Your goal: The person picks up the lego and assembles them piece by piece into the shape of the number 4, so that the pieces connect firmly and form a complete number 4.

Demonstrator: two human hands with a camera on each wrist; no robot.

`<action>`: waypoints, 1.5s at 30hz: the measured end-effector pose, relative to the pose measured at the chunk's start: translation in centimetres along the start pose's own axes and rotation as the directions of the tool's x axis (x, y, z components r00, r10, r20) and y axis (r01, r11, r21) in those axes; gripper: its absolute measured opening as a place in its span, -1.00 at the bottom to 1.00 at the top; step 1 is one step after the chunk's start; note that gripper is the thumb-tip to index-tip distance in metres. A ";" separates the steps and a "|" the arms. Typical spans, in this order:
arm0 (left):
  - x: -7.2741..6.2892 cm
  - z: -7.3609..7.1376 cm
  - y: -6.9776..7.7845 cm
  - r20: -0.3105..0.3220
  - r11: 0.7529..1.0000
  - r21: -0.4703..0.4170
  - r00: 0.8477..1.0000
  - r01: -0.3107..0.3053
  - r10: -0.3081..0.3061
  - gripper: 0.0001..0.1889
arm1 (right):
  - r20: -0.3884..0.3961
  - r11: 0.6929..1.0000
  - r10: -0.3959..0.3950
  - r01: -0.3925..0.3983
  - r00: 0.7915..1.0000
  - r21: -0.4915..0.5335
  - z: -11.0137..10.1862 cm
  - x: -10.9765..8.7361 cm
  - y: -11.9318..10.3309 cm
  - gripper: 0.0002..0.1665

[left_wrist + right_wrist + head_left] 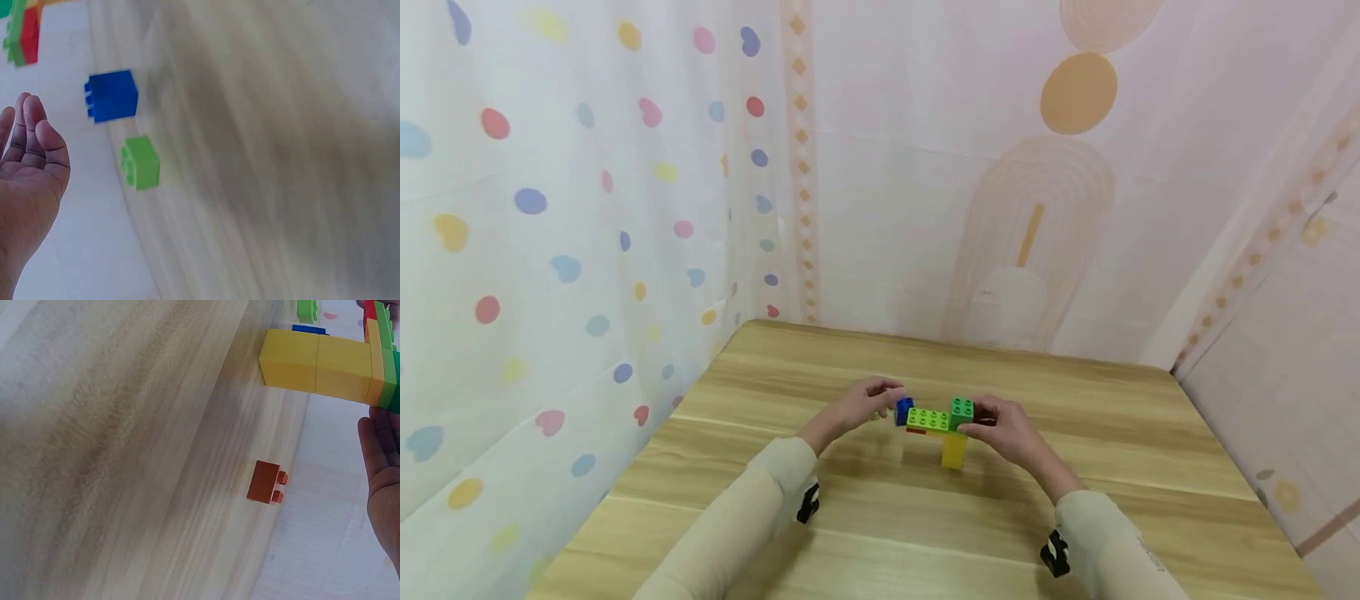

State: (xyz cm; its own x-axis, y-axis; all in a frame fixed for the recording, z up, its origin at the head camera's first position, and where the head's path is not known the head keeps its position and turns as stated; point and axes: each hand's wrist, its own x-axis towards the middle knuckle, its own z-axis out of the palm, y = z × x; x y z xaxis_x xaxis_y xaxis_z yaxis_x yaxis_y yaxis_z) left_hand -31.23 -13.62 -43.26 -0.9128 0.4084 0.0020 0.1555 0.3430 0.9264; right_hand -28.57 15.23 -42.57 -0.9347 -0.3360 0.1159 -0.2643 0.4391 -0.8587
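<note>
A: What've I got?
B: Your R hand (1006, 430) pinches the dk green block (962, 413), lower ctr of head view, at the lt green block's (928, 419) R end.
A: Other side?
B: Your L hand (859, 405) holds nothing, fingers loosely bent, nr blue block (902, 412).

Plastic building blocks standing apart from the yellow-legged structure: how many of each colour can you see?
Blue plastic block: 1
Light green plastic block: 1
Reddish-orange plastic block: 1
Total: 3
</note>
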 end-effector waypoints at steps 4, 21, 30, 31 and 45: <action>0.1 -1.0 0.0 -0.045 1.000 -0.003 0.999 0.014 -0.014 -0.41 | 0.009 1.000 0.011 -0.011 1.000 0.019 0.1 -0.2 0.3 -0.61; 0.3 -0.3 -3.2 -0.151 0.992 0.093 0.986 0.083 -0.068 -0.53 | -0.013 1.000 -0.004 0.005 1.000 0.018 0.7 -0.1 1.1 -0.67; 1.0 1.1 -4.1 -0.175 0.991 0.100 0.982 0.094 -0.075 -0.52 | -0.026 1.000 0.008 -0.007 1.000 0.028 1.2 -0.4 1.0 -0.65; 1.2 1.2 -4.1 -0.177 0.991 0.105 0.982 0.086 -0.066 -0.52 | -0.024 0.999 0.010 -0.010 1.000 0.030 1.2 -0.4 1.0 -0.65; 3.4 1.9 -4.1 -0.142 0.978 0.198 0.989 0.067 -0.039 -0.52 | -0.018 0.997 0.017 -0.016 1.000 0.080 1.8 -0.5 2.1 -0.65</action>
State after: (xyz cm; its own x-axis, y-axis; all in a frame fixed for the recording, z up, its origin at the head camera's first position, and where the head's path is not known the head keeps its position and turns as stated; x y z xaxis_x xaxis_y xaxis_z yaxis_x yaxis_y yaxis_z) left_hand -34.28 -12.01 -47.81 -0.9625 0.2706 0.0194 0.1658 0.5300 0.8316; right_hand -28.21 14.83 -45.29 -0.9433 -0.3134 0.1097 -0.2295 0.3766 -0.8975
